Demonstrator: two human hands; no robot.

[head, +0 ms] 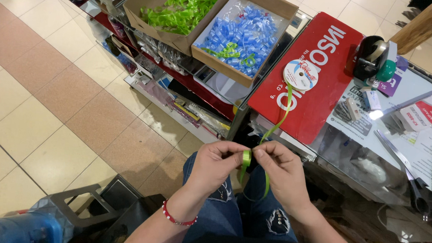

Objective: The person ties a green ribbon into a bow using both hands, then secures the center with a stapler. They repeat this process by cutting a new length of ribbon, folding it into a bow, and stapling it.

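Green ribbon (246, 158) runs from its spool (300, 74) on the red counter mat (321, 92) down to my lap, where I judge a loop is being folded. My left hand (216, 163) and right hand (280, 169) both pinch it, fingertips nearly meeting. Next I'd need a firm pinch at the loop's base.
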